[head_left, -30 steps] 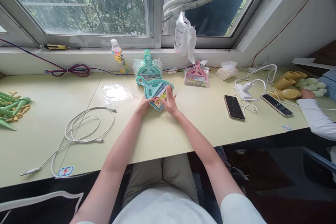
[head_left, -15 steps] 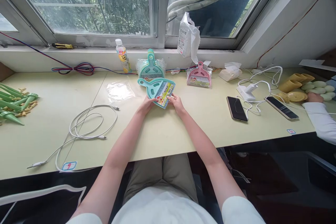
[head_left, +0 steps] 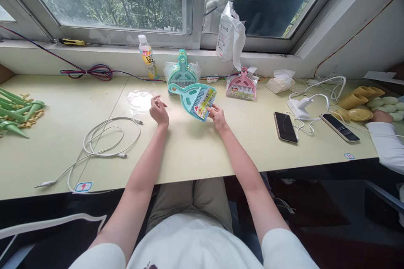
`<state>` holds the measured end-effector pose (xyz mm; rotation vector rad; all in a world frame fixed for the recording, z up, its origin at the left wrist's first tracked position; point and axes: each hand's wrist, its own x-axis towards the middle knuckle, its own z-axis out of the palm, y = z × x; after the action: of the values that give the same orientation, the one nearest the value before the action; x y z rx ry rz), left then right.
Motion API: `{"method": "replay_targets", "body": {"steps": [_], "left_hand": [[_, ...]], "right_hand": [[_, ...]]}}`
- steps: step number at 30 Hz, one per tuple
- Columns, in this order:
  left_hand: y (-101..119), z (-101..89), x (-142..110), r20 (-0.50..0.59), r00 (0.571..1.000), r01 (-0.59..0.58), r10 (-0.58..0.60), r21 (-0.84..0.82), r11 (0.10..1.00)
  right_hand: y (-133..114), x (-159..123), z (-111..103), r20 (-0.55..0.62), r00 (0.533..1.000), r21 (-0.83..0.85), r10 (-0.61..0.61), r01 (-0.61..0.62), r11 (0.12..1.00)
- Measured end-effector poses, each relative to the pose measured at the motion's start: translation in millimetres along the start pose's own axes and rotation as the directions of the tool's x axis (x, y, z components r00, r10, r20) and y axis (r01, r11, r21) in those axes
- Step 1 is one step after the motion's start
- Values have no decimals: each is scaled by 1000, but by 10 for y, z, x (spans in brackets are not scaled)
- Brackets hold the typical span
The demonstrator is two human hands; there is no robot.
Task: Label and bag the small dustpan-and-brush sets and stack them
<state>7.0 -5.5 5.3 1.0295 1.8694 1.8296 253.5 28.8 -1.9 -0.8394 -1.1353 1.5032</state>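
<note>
My right hand (head_left: 217, 117) grips the lower right corner of a teal dustpan and brush set (head_left: 197, 100), pinching it by the edge near its printed yellow label. The set is tilted above the table, handle towards the left. My left hand (head_left: 159, 111) is off the set, its fingers loosely bent and apart with nothing in them. It is beside a clear plastic bag (head_left: 142, 101) lying flat on the table. Behind the held set, more teal dustpan sets (head_left: 183, 76) in clear wrap lean at the back. To their right is a wrapped pink dustpan set (head_left: 242, 86).
A drink bottle (head_left: 148, 58) stands at the back. A coiled white cable (head_left: 112, 155) lies left, with green plastic parts (head_left: 19, 111) farther out. Phones (head_left: 285, 127) and a charger (head_left: 298, 108) lie right. A co-worker's hand (head_left: 381, 117) touches pale green pieces at far right.
My left hand has let go of the dustpan set and moved left towards the plastic bag. My right hand keeps the set, now slightly farther right. The view has tilted slightly.
</note>
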Motion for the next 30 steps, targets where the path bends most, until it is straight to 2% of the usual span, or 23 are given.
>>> {"method": "replay_targets", "body": {"steps": [1,3,6,9,14,16,18,20,22,24,26,30], "left_hand": [[0,-56,19,-58,996,-68,74,96,993],[-24,-131,55,-71,986,-128,154,287,949],[-108,-172,111,-69,991,-63,118,534,843],[-189,-216,160,-40,996,-39,84,640,767],[-224,-404,254,-23,997,-38,76,697,716],[-228,-507,315,-58,997,-2,55,673,740],[-231,-623,389,-139,989,42,59,629,776],[-221,-741,457,-272,957,80,101,582,809],[-189,-832,499,-404,898,89,172,551,830],[-139,-864,496,-463,848,46,258,549,835],[-91,-821,449,-430,830,-58,355,567,822],[-62,-591,309,-261,846,-264,465,553,790]], "right_hand": [[-9,2,-16,-5,1000,1,0,0,1000],[-18,1,-37,-10,1000,3,4,-4,1000],[-16,-7,-50,-4,1000,8,10,-10,1000],[-9,-8,-55,-11,1000,14,12,-12,1000],[-25,-1,-69,-29,1000,12,8,-8,1000],[-33,-5,-74,-39,999,3,9,-9,1000],[-34,-7,-78,-50,999,-3,12,-12,1000],[-27,-4,-80,-67,998,1,15,-15,1000],[-16,6,-82,-76,997,12,19,-18,1000],[-9,17,-84,-70,997,25,18,-16,1000],[-12,21,-84,-57,998,37,10,-8,999],[-37,-2,-53,-28,1000,45,-14,15,999]]}}
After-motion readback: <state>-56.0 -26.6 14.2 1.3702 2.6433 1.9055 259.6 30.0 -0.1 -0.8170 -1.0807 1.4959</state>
